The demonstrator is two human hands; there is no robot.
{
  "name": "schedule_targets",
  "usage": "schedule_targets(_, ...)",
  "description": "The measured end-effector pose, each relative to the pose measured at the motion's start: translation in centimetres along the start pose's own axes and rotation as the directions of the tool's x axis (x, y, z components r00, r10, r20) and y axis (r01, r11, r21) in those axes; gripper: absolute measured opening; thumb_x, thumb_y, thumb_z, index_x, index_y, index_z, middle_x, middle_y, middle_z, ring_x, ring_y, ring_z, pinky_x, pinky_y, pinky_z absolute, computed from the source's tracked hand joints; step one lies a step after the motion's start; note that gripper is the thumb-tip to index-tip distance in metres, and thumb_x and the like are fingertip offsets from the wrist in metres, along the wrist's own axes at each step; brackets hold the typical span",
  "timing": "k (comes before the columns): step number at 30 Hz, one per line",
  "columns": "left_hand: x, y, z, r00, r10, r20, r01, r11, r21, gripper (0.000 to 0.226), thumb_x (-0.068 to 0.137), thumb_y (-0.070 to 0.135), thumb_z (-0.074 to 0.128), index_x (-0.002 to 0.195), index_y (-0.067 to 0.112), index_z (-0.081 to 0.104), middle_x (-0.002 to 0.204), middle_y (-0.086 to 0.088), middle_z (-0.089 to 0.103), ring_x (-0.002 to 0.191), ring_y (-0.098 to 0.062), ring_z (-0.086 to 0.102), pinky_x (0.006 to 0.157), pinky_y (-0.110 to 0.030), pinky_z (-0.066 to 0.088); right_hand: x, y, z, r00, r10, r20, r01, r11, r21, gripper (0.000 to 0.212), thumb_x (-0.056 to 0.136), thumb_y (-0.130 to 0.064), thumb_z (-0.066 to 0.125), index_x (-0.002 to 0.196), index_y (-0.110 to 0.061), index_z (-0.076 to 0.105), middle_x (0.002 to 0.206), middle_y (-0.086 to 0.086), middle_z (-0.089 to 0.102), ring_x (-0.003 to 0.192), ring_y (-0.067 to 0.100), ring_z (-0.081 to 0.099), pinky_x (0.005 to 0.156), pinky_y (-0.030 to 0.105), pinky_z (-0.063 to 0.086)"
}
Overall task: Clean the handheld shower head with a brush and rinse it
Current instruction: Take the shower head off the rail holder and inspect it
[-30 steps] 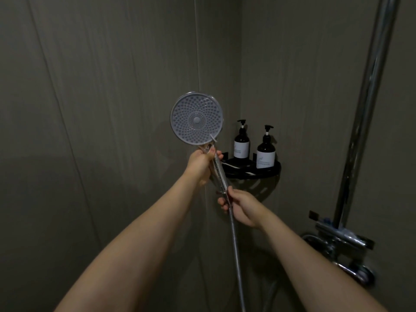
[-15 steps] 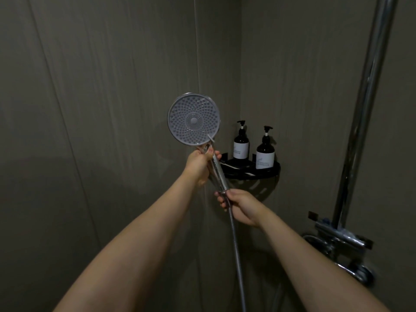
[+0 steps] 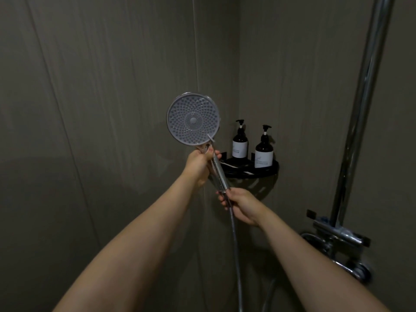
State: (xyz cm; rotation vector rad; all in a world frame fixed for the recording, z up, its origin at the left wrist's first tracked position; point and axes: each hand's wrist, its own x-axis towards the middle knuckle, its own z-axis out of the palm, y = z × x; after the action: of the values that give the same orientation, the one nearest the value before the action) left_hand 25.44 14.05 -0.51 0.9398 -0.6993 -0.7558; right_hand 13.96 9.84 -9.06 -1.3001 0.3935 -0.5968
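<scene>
The shower head (image 3: 193, 119) is held up in front of the corner of the shower stall, its round nozzle face turned toward the camera and its shiny handle slanting down to the right. The left hand (image 3: 199, 166) has its grip clamped round the top of the handle, just under the round face. The right hand (image 3: 242, 204) has its grip closed on the bottom end of the handle, where the metal hose (image 3: 235, 246) joins and hangs down. Behind the hands, a black corner shelf (image 3: 269, 171) carries two dark pump bottles (image 3: 240, 143), standing upright side by side. A chrome riser pipe (image 3: 360, 113) and tap fitting (image 3: 337, 237) stand at the right.
</scene>
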Motion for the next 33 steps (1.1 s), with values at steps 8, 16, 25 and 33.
schedule_targets(8,-0.3,-0.1,0.0,0.999,0.031,0.029,-0.033,0.996,0.078,0.021,0.097,0.006,0.04,0.079,0.01,0.049,0.074,-0.004,0.052,0.049,0.0,0.062,0.056,-0.013,0.052,1.1,0.9,0.4,0.987,-0.135,-0.091,0.087,0.91,-0.406,0.017,0.09,-0.007,0.055,0.083,-0.016,0.043,0.07,0.001,0.05,0.06,0.01,0.047,0.056,0.02,0.039)
schedule_targets(16,0.2,-0.2,-0.7,1.0,0.009,-0.002,-0.009,1.0,-0.028,0.023,0.097,0.002,0.039,0.077,0.01,0.049,0.065,-0.002,0.061,0.047,-0.001,0.062,0.07,-0.022,0.05,1.2,0.4,0.2,0.996,-0.087,-0.018,0.072,0.908,-0.413,0.022,0.095,-0.003,0.042,0.081,-0.016,0.053,0.074,0.0,0.056,0.058,0.002,0.052,0.051,0.015,0.038)
schedule_targets(25,0.1,0.1,-0.5,1.0,0.015,-0.013,-0.015,0.999,-0.042,0.022,0.098,0.004,0.038,0.079,0.008,0.049,0.076,-0.006,0.053,0.062,-0.01,0.059,0.068,-0.021,0.051,1.6,0.7,0.1,0.996,-0.083,-0.007,0.074,0.91,-0.408,0.022,0.098,-0.011,0.039,0.081,-0.017,0.051,0.067,-0.002,0.048,0.054,0.006,0.042,0.045,0.012,0.035)
schedule_targets(33,0.2,-0.4,-0.4,0.999,0.024,-0.022,-0.024,0.999,-0.027,0.022,0.098,0.006,0.039,0.08,0.01,0.051,0.076,-0.005,0.054,0.05,0.0,0.062,0.072,-0.023,0.049,2.3,1.2,0.2,0.946,-0.269,-0.183,0.088,0.752,-0.653,0.021,0.086,-0.006,0.058,0.074,-0.019,0.047,0.087,0.017,0.064,0.074,0.019,0.058,0.069,0.028,0.045)
